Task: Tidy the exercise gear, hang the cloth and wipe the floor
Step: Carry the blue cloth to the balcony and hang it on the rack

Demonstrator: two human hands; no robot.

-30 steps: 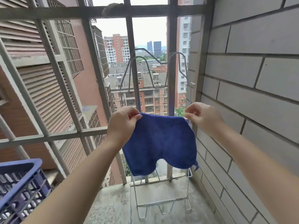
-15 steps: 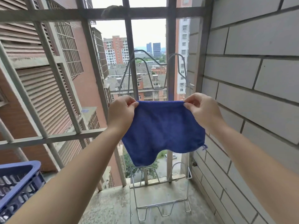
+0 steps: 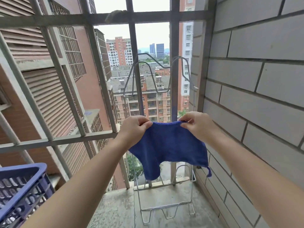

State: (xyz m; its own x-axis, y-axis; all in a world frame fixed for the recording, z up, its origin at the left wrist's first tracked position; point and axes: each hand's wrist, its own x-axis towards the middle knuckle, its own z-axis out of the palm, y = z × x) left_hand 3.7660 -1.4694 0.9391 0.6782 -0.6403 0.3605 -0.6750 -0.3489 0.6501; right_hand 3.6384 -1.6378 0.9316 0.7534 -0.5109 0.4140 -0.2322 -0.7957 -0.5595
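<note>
Far to the left of the left hand and lower, a dark blue slatted plastic crate [image 3: 21, 186] shows at the frame's corner. Between it and that hand run the grey metal bars of a window grille [image 3: 65, 139], with brick apartment blocks beyond. The left hand [image 3: 134, 129] pinches the top left corner of a blue terry cloth [image 3: 167, 148] between thumb and curled fingers. The cloth hangs spread between the two hands, its top edge pulled nearly straight and its lower edge sagging unevenly, with a small loop at the lower right corner. Beyond and above the hands rises a bent silver wire rack [image 3: 143, 53], whose foot rests on the concrete ledge [image 3: 118, 208] below them. The right hand [image 3: 195, 125] pinches the cloth's top right corner. Just right of it stands a grey brick wall [image 3: 255, 96].
</note>
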